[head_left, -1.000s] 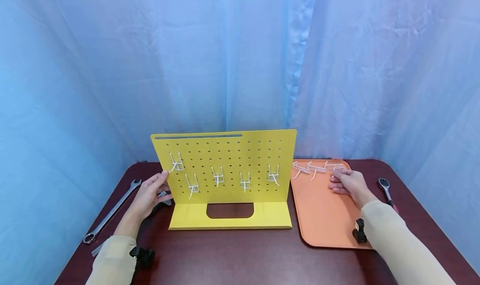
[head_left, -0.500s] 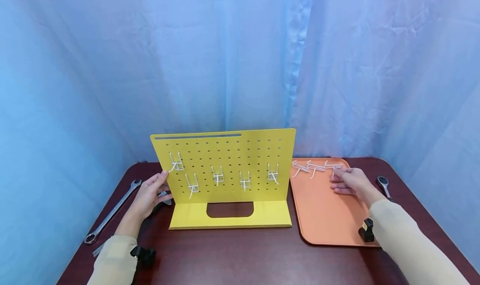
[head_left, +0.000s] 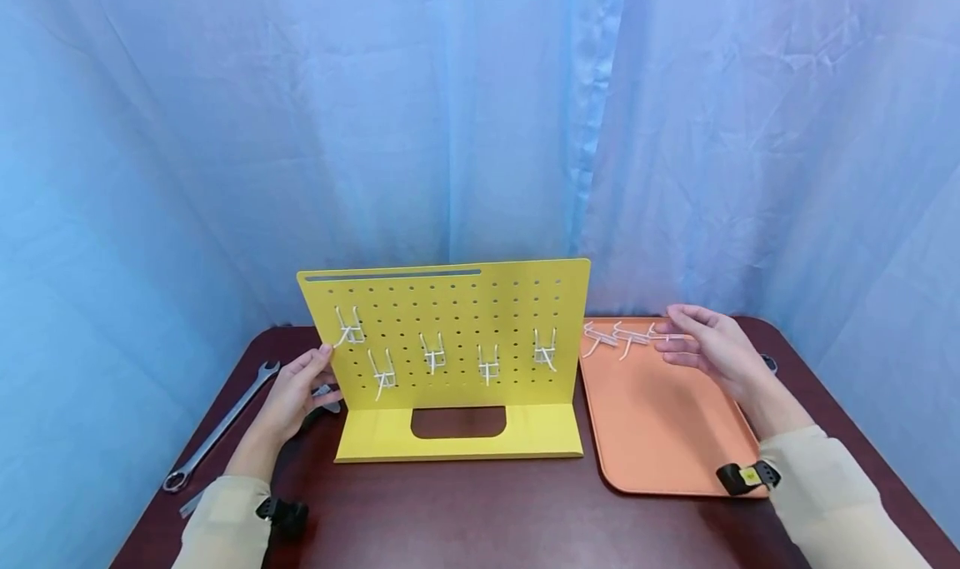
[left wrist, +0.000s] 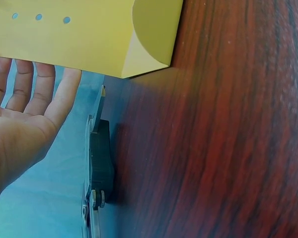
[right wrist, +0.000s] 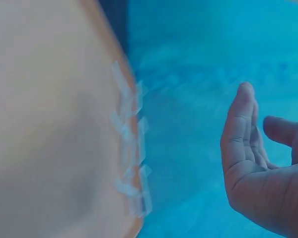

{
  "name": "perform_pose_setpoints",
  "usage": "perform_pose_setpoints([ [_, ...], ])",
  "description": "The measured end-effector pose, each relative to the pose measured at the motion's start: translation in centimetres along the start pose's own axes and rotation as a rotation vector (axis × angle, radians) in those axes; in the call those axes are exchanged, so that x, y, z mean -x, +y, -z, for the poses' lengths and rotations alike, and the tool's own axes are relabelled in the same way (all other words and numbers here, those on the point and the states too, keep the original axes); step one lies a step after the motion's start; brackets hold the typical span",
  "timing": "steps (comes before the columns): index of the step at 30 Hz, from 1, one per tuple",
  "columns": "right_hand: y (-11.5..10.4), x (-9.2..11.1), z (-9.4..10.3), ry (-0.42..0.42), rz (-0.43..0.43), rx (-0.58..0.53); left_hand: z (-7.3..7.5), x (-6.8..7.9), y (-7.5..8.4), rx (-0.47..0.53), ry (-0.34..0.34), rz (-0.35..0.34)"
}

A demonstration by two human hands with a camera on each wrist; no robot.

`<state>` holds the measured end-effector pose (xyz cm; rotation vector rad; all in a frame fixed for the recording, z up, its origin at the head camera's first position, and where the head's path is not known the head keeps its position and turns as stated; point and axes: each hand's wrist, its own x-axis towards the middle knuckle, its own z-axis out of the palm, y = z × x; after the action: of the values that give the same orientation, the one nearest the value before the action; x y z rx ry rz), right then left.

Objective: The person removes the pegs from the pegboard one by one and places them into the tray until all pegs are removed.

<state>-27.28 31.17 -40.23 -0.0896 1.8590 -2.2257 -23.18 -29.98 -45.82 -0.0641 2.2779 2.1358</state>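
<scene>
A yellow pegboard (head_left: 517, 319) stands upright on the table, with several white wire hooks (head_left: 435, 356) fixed in its holes. My left hand (head_left: 300, 386) holds its left edge, the thumb in front and the other fingers behind; in the left wrist view those fingers (left wrist: 43, 88) reach up to the board's edge. Above the back right of an orange tray (head_left: 652, 436) is my right hand (head_left: 708, 352), fingers loosely extended and thumb apart. It holds nothing in the right wrist view. Three white hooks (right wrist: 134, 196) lie along the tray's far edge, close to its fingertips.
On the left of the dark red-brown table (head_left: 450, 511) lie a combination wrench (head_left: 221, 427) and a dark-handled tool (left wrist: 100, 153), partly hidden by my left arm. A ratchet (head_left: 769, 363), mostly covered by my right arm, is beyond the tray. Blue curtains (head_left: 450, 119) surround the table.
My right hand has risen off the tray and its fingers have spread apart. The three hooks stay in place on the tray. My left hand has kept its hold on the pegboard.
</scene>
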Motion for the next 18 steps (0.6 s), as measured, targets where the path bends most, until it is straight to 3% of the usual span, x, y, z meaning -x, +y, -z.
perform_pose_setpoints([
  [9, -2.2, 2.5, -7.0, -0.1, 0.314, -0.078, 0.0, 0.1, 0.2, -0.001, -0.004, -0.003],
  [13, -2.7, 2.8, -10.9, -0.153, 0.358, -0.056, -0.1, 0.1, 0.1, -0.001, -0.003, 0.003],
  [18, -2.9, 2.0, -16.1, -0.218, 0.324, 0.024, 0.0, 0.1, 0.0, 0.003, -0.003, 0.011],
])
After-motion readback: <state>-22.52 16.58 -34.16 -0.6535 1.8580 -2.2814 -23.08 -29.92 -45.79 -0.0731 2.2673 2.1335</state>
